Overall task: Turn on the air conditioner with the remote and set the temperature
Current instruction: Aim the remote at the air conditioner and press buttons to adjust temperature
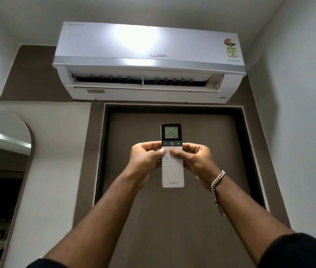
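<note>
A white wall-mounted air conditioner [149, 62] hangs high on the wall above a door, and its lower flap is swung open so the dark vanes show. Below it I hold a white remote [172, 173] upright with both hands. Its dark top screen is lit and reads 24, with minus, power and plus keys under it. My left hand [145, 159] grips the remote's left side, thumb resting on the white buttons. My right hand [194, 159] grips the right side, thumb also on the buttons below the power key. A silver chain bracelet circles my right wrist.
A brown door [172, 219] in a dark frame fills the wall straight ahead. An arched mirror [2, 171] hangs on the left wall and reflects a dim room. White walls close in on both sides.
</note>
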A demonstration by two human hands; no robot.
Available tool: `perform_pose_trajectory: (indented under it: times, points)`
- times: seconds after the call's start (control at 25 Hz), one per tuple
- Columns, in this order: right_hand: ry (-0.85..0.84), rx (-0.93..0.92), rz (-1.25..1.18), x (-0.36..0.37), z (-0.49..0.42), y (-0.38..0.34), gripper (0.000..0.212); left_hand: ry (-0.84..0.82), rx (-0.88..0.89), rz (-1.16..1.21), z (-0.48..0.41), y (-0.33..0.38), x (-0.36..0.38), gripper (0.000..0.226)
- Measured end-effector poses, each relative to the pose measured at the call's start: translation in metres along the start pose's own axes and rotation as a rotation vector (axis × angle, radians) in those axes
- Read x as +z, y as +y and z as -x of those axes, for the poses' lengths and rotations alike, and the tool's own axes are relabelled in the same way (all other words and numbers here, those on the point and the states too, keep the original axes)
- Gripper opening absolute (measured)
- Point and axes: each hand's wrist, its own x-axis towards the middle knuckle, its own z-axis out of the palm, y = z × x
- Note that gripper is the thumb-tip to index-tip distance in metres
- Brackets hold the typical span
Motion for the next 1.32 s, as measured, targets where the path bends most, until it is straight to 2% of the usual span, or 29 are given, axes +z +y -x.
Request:
perform_pose_trajectory:
  times: [0.12, 0.28, 0.52, 0.8, 0.96, 1.08, 1.32]
  points:
    - [0.004, -0.004, -0.005, 0.0, 0.002, -0.001, 0.056, 0.013, 0.008, -0.01, -0.001, -0.003, 0.0, 0.027]
    - [0.003, 0.018, -0.003, -0.003, 0.001, 0.001, 0.048, -0.006, 0.018, -0.008, -0.002, -0.008, -0.002, 0.03]
    - [-0.012, -0.001, 0.014, -0.003, 0.004, -0.001, 0.061, -0.014, 0.02, 0.005, -0.003, -0.011, -0.004, 0.026]
    - [-0.013, -0.009, -0.006, 0.0, 0.004, 0.001, 0.054, -0.002, 0.019, 0.005, -0.005, -0.015, -0.006, 0.022]
    - [-0.018, -0.016, -0.024, 0.003, 0.004, 0.002, 0.036, -0.001, 0.02, -0.001, -0.005, -0.015, -0.009, 0.021]
    - [-0.04, -0.017, -0.032, 0.004, 0.005, 0.0, 0.031, 0.015, 0.014, -0.011, -0.004, -0.014, -0.01, 0.026]
    - [-0.032, -0.015, -0.005, 0.006, 0.006, -0.002, 0.055, 0.011, 0.016, -0.028, -0.004, -0.013, -0.012, 0.027]
